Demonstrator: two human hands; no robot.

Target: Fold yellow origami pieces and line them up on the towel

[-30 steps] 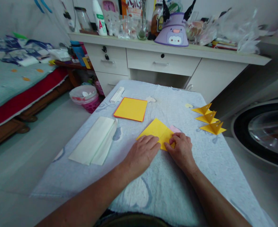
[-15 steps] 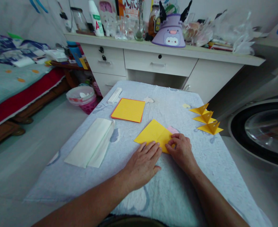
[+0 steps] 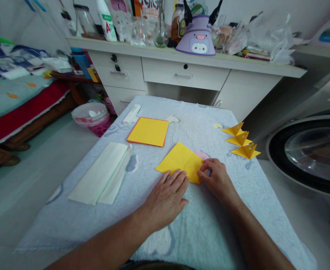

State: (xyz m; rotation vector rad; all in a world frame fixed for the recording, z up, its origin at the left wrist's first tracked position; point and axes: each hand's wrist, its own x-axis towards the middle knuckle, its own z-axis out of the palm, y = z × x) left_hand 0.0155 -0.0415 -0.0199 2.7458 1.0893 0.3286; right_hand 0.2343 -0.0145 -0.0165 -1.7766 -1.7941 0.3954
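Observation:
A yellow sheet of origami paper (image 3: 178, 157) with crease lines lies on the cloth-covered table, one corner pointing away from me. My left hand (image 3: 167, 200) rests flat on its near edge, fingers stretched out. At the right corner, my right hand (image 3: 217, 178) pinches the paper between thumb and index finger. Beyond and to the left sits a stack of square paper (image 3: 148, 131), yellow on top with red edges beneath. Several folded yellow paper pieces (image 3: 239, 140) with upright points stand in a row at the right.
A folded pale cloth or tissue (image 3: 103, 172) lies at the left, with a small white box (image 3: 131, 114) behind it. A white desk (image 3: 185, 73) stands beyond the table, a washing machine (image 3: 311, 146) to the right. A pink bin (image 3: 99, 129) is on the floor.
The view has shifted slightly, so everything sits a little further left. Both hands keep nearly the same places on the yellow paper.

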